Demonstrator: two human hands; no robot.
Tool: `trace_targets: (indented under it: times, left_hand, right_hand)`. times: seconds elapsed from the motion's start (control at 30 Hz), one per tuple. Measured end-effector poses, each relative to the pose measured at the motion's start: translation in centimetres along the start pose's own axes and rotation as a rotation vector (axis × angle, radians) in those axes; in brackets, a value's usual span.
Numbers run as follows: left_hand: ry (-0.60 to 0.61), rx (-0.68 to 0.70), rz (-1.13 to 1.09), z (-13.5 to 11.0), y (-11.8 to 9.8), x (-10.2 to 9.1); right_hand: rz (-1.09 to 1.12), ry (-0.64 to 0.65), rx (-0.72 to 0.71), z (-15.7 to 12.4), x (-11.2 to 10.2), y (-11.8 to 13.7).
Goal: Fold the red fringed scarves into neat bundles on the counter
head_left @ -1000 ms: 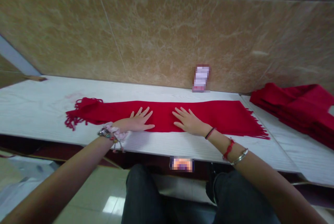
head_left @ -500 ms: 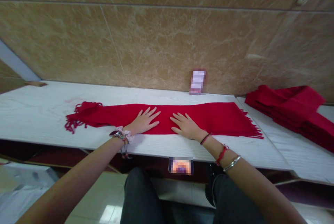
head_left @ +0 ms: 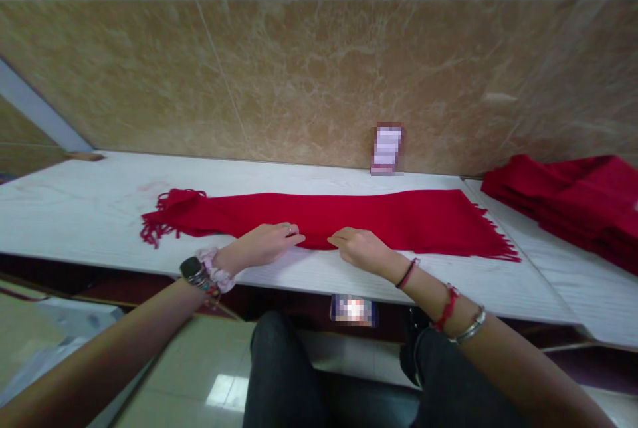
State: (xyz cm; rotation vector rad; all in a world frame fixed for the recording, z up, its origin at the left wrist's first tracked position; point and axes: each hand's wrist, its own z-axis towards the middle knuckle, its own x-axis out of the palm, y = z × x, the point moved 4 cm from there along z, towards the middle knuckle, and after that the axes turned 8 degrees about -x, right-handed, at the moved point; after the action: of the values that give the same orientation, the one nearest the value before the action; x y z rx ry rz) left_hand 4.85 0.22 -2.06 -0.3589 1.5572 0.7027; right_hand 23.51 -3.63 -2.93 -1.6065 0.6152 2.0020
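Note:
A long red fringed scarf (head_left: 323, 212) lies folded lengthwise into a strip across the white tabletop (head_left: 124, 222). Its left end is bunched, and its right end spreads flat with the fringe slanting. At the middle of the near edge, my left hand (head_left: 260, 243) is closed, thumb and fingers pinching the scarf's border. A short way to the right, my right hand (head_left: 363, 250) pinches the same edge, fingers curled. Between the two hands the near edge bows slightly. The fingertips' exact grip on the cloth is partly hidden.
A pile of folded red scarves (head_left: 573, 202) sits at the right, past a seam in the tabletop. A blurred-out phone-like object (head_left: 387, 149) leans on the tiled wall (head_left: 299, 82). Another pixelated item (head_left: 353, 310) shows below the table's front edge, above my knees.
Both hands were spread flat on the scarf. They have drawn back to its near edge and closed there. The view has shifted slightly, and the scarf looks otherwise the same.

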Motion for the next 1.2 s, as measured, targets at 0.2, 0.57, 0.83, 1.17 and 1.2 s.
trace_targets:
  times: [0.2, 0.57, 0.83, 1.17, 1.2]
  left_hand:
    - [-0.132, -0.135, 0.053, 1.7, -1.7, 0.1]
    - [-0.371, -0.047, 0.033, 2.4, -3.6, 1.0]
    - [-0.459, -0.016, 0.002, 2.5, -3.6, 0.9]
    - [-0.341, 0.05, -0.3, 2.7, -3.7, 0.8]
    - [-0.316, 0.052, -0.306, 2.6, -3.8, 0.8]
  right_hand:
    - [0.069, -0.078, 0.019, -0.3, 0.2, -0.3]
    - [-0.007, -0.174, 0.066, -1.9, 0.5, -0.9]
    - [-0.185, -0.164, -0.112, -1.8, 0.7, -0.6]
    - [-0.04, -0.237, -0.15, -2.5, 0.5, -0.9]
    - [-0.006, -0.235, -0.143, -2.6, 0.4, -1.0]
